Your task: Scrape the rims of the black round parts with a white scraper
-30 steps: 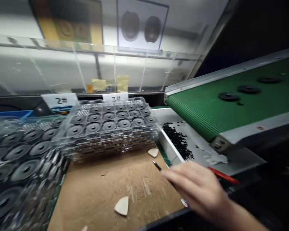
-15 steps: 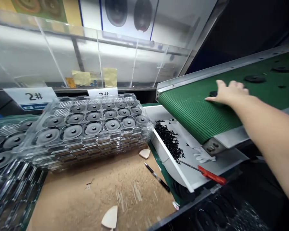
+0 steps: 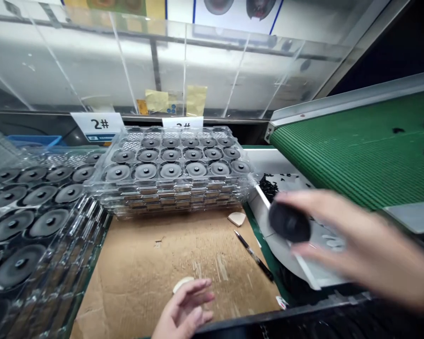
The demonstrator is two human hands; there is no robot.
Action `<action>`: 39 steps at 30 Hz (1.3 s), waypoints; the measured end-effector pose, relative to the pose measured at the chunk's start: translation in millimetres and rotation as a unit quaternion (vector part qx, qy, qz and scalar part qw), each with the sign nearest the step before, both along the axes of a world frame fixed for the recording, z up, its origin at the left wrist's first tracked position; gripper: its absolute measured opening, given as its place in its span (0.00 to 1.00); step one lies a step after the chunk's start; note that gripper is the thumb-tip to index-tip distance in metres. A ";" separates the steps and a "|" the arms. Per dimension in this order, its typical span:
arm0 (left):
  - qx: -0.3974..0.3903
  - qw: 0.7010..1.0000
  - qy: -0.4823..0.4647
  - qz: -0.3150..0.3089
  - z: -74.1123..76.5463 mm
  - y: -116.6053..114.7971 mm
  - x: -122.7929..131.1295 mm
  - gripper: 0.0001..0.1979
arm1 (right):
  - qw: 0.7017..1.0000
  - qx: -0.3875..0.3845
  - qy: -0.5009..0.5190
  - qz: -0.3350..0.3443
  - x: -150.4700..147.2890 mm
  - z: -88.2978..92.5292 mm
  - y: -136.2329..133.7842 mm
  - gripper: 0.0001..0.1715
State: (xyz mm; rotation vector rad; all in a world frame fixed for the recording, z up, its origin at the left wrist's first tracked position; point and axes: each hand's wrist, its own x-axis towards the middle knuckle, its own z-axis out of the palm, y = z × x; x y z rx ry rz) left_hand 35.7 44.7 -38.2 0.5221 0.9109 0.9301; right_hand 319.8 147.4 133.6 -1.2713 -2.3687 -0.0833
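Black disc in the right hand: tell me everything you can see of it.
The black disc is round and dark, with a matte look, but motion blur hides any surface detail and its material is unclear. The right hand pinches it by the rim between thumb and fingers, tilted, above the white-rimmed bin. Nothing else touches it.

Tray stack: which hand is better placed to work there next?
Left, probably. The left hand is open and empty over the cardboard, just in front of the tray stack. The right hand is farther off and holds a black disc.
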 end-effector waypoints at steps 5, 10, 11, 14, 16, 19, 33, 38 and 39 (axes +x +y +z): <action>0.018 0.988 -0.150 -0.017 -10.4 -20.3 14.2 0.31 | 0.952 -0.251 0.149 0.097 -84.6 -115.5 -101.1 0.36; -0.057 0.988 -0.138 -0.038 -38.0 -46.7 -5.1 0.35 | 0.876 -0.343 0.336 0.047 -113.6 -191.5 -145.3 0.32; -0.074 0.988 -0.131 -0.029 -40.4 -50.4 -10.6 0.36 | 0.869 -0.349 0.350 0.038 -120.7 -197.9 -149.6 0.34; -0.107 0.988 -0.114 0.016 -36.6 -57.3 -23.6 0.38 | 0.857 -0.379 0.349 0.024 -144.0 -199.6 -153.6 0.40; -0.127 0.984 -0.115 0.054 -26.8 -58.7 -28.5 0.38 | 0.860 -0.387 0.333 0.018 -157.8 -190.4 -149.8 0.41; -0.134 0.976 -0.124 0.117 -11.1 -57.0 -32.6 0.36 | 0.873 -0.385 0.299 0.019 -171.1 -173.6 -138.0 0.40; -0.104 0.962 -0.128 0.217 8.9 -42.5 -51.9 0.31 | 0.940 -0.270 0.207 -0.030 -184.8 -242.6 -99.6 0.16; -0.096 0.967 -0.118 0.205 12.2 -37.3 -52.1 0.32 | 0.935 -0.278 0.221 0.007 -176.9 -209.8 -92.4 0.12; -0.092 0.968 -0.119 0.200 13.6 -35.6 -50.9 0.33 | 0.933 -0.279 0.228 0.001 -174.3 -195.2 -89.4 0.11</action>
